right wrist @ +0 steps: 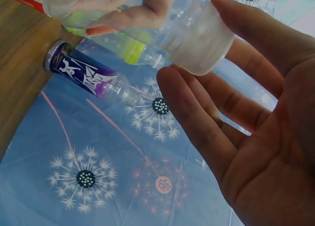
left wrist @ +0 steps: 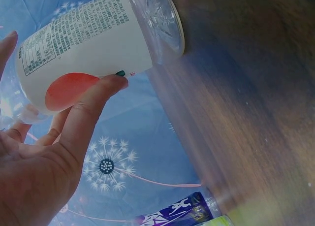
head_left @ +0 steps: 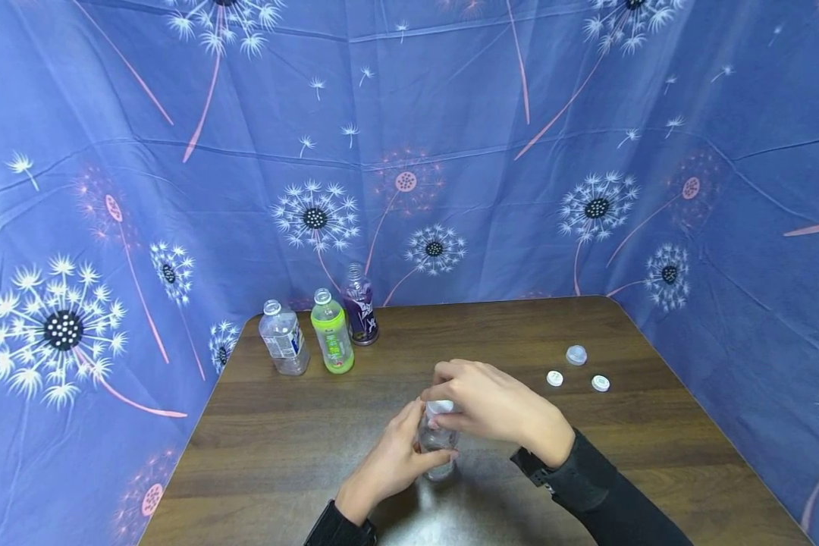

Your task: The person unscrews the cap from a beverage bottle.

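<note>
A clear plastic bottle (head_left: 440,441) stands upright near the front middle of the table, with a white label (left wrist: 91,36) bearing fine print and a red patch. My left hand (head_left: 390,459) grips its body from the left, thumb along the near side. Over the top, my right hand (head_left: 494,403) holds the whitish translucent cap (right wrist: 204,43) between thumb and fingers. The cap sits on the bottle's neck. In the right wrist view, the thumb lies on one side of the cap and the fingertips at the other.
Three uncapped bottles stand at the back left: a clear one (head_left: 284,343), a green-labelled one (head_left: 332,337) and a purple-labelled one (head_left: 362,315). Three loose caps lie on the right: a larger translucent cap (head_left: 576,354) and two white caps (head_left: 554,378). A blue dandelion-print cloth (head_left: 491,189) hangs around the wooden table.
</note>
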{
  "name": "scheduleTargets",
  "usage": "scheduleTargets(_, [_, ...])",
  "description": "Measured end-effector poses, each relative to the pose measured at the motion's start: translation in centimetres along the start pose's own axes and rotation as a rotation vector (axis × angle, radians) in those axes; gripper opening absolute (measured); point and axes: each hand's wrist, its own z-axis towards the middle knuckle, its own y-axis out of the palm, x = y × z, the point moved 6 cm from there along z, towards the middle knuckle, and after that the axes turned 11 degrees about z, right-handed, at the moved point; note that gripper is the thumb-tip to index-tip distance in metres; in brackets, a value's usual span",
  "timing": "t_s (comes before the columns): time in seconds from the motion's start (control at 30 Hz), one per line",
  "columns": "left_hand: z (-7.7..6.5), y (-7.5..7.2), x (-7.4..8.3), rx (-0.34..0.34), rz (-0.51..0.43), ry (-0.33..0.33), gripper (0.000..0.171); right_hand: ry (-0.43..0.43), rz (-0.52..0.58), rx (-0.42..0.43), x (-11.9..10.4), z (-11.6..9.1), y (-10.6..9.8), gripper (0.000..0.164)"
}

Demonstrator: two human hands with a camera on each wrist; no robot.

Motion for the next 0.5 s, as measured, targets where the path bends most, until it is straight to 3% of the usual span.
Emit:
scheduleTargets(0.33, [0.1,-0.15,0.11,0.002,-0.007,-0.005,0.068,0.091,-0.074,0.096,-0.17,0.34,0.43,0.02])
scheduleTargets(0.5, [0.16,-0.06,0.05,0.0,-0.016,-0.015,0.061,0.134,-0.118,0.12,-0.13,0.26,0.48,0.029])
